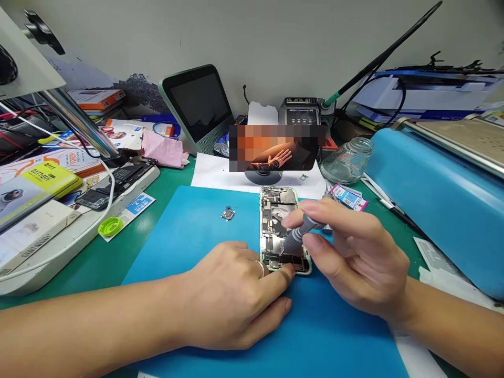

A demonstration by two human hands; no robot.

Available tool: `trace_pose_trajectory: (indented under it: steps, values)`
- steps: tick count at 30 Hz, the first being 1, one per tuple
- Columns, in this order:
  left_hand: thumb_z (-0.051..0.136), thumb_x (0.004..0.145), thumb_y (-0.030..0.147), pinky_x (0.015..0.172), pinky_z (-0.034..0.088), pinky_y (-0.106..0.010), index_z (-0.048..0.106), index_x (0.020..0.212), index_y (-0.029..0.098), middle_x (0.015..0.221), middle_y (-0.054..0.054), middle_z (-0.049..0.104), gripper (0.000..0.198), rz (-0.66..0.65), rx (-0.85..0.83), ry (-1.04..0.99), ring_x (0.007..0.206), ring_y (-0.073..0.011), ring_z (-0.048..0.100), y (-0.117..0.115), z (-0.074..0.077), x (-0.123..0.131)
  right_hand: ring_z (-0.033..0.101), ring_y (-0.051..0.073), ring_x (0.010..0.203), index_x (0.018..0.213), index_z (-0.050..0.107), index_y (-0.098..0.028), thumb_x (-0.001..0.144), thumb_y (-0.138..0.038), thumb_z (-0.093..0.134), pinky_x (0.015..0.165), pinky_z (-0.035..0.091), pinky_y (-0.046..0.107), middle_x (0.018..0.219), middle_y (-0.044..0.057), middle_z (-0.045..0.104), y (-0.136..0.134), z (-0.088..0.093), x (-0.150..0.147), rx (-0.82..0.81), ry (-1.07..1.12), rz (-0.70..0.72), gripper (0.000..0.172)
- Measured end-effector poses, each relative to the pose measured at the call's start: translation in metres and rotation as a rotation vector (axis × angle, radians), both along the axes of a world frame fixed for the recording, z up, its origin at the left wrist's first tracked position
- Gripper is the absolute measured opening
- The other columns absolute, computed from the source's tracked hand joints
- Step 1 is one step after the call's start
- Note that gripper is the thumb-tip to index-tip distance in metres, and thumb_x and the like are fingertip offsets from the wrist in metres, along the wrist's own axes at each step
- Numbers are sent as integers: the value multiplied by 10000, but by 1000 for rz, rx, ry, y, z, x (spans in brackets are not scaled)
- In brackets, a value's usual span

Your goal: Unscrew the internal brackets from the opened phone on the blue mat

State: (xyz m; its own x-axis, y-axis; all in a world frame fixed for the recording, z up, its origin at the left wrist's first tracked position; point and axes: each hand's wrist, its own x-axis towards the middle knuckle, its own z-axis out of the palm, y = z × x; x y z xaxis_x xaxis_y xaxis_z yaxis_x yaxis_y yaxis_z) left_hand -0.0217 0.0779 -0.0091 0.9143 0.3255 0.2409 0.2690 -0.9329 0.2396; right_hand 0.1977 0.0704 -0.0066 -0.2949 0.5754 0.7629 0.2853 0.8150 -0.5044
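1. left hand [232, 294]: lies flat on the blue work mat [189, 231], fingers loose, clamped on nothing, fingertips touching the near end of the opened green-framed phone [275, 218].
2. right hand [354, 257]: fingers pinched shut round a grey-tipped screwdriver [298, 235], tip down in the phone's lower half.
3. risk: only fingertips steady the phone; if it shifts, the tip could slip and gouge the board.
4. farther: small loose metal part [227, 213] lies unguarded on the mat; a forearm sweep could flick it away.

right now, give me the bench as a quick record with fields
left hand: resting on the blue mat, fingers touching the near end of the opened phone
right hand: holds grey screwdriver, tip on the phone's insides
loose part: on the mat, left of the phone, apart
behind: glass jar, beyond the mat, to the right
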Motion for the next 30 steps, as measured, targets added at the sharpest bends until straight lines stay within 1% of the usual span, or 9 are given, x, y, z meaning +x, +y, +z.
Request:
trace_pose_trajectory:
  steps: [3, 5, 9, 13, 18, 20, 24, 27, 30]
  values:
    - [466, 1052, 309, 508, 367, -401, 664, 1165, 136, 688, 21, 658, 286, 0, 11, -20, 531, -193, 574, -1, 0, 0, 707, 206, 887, 1477, 553, -295, 870, 16, 658, 784, 618, 391, 1196, 59, 745, 2, 0, 0, 32, -40, 20, 690]
    - [473, 1048, 305, 502, 354, -400, 668, 1141, 138, 683, 22, 651, 273, 2, 17, -28, 529, -192, 573, -1, 0, 0, 689, 209, 898, 1468, 564, -265, 864, -20, 707, 798, 608, 385, 1160, 65, 748, 3, 2, 1, 73, -62, 19, 668]
    - [480, 1043, 300, 506, 354, -395, 667, 1138, 138, 686, 23, 655, 265, 3, 18, -35, 531, -189, 579, -1, 0, 0, 702, 221, 1013, 1461, 566, -237, 891, -3, 642, 866, 611, 397, 1233, 90, 738, 3, 4, 1, 57, -73, 40, 621]
    - [482, 1044, 299, 507, 362, -397, 664, 1154, 137, 691, 23, 663, 267, 2, 16, -28, 533, -191, 586, 0, -1, -1, 710, 210, 951, 1489, 530, -233, 881, 40, 615, 808, 627, 404, 1260, 103, 737, 3, 4, 2, 49, -87, 86, 671]
    - [489, 1040, 296, 507, 383, -396, 650, 1081, 154, 693, 23, 639, 219, 2, 10, -33, 534, -191, 563, 0, 1, -1, 693, 213, 893, 1477, 542, -204, 868, 14, 655, 775, 614, 411, 1191, 112, 740, 3, 3, 2, 80, -90, 110, 656]
    - [486, 1041, 291, 512, 394, -394, 645, 1091, 155, 694, 24, 636, 216, -1, 9, -33, 532, -189, 559, 0, 1, 0, 707, 226, 930, 1479, 537, -208, 863, 32, 629, 791, 621, 422, 1200, 113, 738, 2, 3, 2, 64, -90, 105, 667]
    - [476, 1046, 290, 527, 412, -391, 638, 1119, 151, 691, 21, 638, 225, -4, 11, -26, 535, -193, 562, -1, 2, -1, 725, 232, 1061, 1498, 502, -223, 866, 65, 574, 901, 643, 424, 1232, 104, 733, -1, 4, 0, 3, -78, 116, 698]
    - [480, 1044, 293, 521, 404, -391, 634, 1118, 154, 694, 21, 637, 221, -6, 12, -35, 530, -194, 554, -1, 1, -1, 733, 208, 1052, 1502, 489, -227, 884, 53, 575, 910, 655, 393, 1276, 99, 715, -1, 3, -1, -14, -68, 130, 684]
    - [489, 1035, 289, 515, 396, -394, 632, 1105, 161, 696, 22, 635, 204, 3, 9, -45, 527, -196, 545, 0, 1, -1, 742, 205, 1021, 1494, 499, -225, 888, 38, 583, 890, 665, 376, 1265, 95, 720, 0, 3, -1, 4, -71, 139, 666]
